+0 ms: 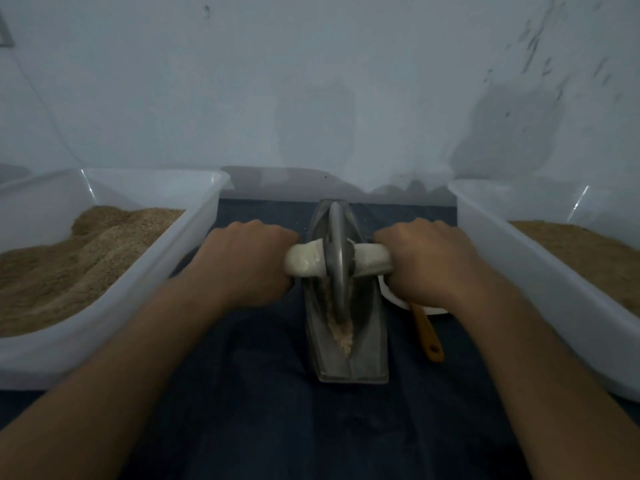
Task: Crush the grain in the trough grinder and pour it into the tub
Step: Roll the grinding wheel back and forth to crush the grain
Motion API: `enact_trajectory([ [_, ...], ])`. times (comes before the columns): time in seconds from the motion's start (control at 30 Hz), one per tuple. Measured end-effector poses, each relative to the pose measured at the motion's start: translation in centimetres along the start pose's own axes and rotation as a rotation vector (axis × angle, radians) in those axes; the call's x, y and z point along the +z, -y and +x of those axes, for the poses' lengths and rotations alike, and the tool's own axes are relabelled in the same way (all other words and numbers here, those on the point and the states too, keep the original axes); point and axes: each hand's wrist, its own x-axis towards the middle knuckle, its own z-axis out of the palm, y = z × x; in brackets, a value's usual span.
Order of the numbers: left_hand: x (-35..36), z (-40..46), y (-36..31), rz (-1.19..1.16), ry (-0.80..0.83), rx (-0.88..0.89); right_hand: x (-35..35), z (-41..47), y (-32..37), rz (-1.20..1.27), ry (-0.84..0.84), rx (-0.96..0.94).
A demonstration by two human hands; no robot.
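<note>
A grey metal trough grinder (pixel 367 344) stands lengthwise on the dark cloth in the middle. Its metal wheel (pixel 337 258) sits upright in the groove, on a white-wrapped axle (pixel 304 259). My left hand (pixel 247 261) grips the left end of the axle and my right hand (pixel 427 261) grips the right end. Pale crushed grain (pixel 343 332) lies in the groove just in front of the wheel. A translucent tub (pixel 194 216) heaped with brown grain stands at the left, and a second tub (pixel 491 237) with a flatter layer of grain stands at the right.
A white bowl (pixel 429 309) and an orange-handled utensil (pixel 429 337) lie right of the grinder, partly hidden under my right hand. A pale wall rises close behind everything. Dark blue cloth (pixel 277 410) covers the surface between the tubs.
</note>
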Motion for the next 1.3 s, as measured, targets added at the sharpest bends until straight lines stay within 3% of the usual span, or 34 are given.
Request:
enact_trajectory([
  [0.1, -2.0, -0.9, 0.4, -0.137, 0.25, 0.064, -1.5, -1.0, -0.1, 0.0, 0.105, -0.057],
  [0.17, -1.9, -0.9, 0.3, -0.171, 0.261, 0.06, -1.5, -0.9, 0.2, -0.012, 0.092, -0.047],
  [0.37, 2.3, 1.4, -0.6, 0.067, -0.276, -0.082, 1.9, 1.8, 0.9, -0.109, -0.196, 0.078],
  [0.43, 2.8, 1.9, -0.5, 0.124, -0.34, -0.064, 2.7, 2.0, 0.7, -0.122, -0.242, 0.072],
  [0.5, 2.3, 1.8, -0.3, 0.097, -0.268, -0.052, 2.4, 1.7, 0.5, -0.108, -0.216, 0.064],
  [0.67, -1.7, -0.6, 0.2, -0.077, 0.222, 0.052, -1.1, -0.6, -0.1, -0.002, 0.081, -0.055],
  [0.77, -2.5, -1.3, 0.3, -0.148, 0.307, 0.075, -2.0, -1.3, 0.2, -0.004, 0.118, -0.063],
  [0.83, -1.5, -0.9, 0.1, -0.096, 0.208, 0.018, -1.5, -0.4, 0.5, -0.007, 0.094, -0.012],
  [1.0, 2.3, 1.4, -1.1, 0.153, -0.352, -0.062, 2.7, 2.3, 0.3, -0.043, -0.204, 0.13],
  [1.17, 3.2, 1.3, -0.6, 0.055, -0.466, -0.058, 4.0, 1.9, -0.3, -0.106, -0.422, 0.075],
  [1.3, 3.5, 0.4, -0.7, -0.048, -0.523, -0.134, 2.4, 1.4, -0.4, -0.152, -0.463, 0.095],
])
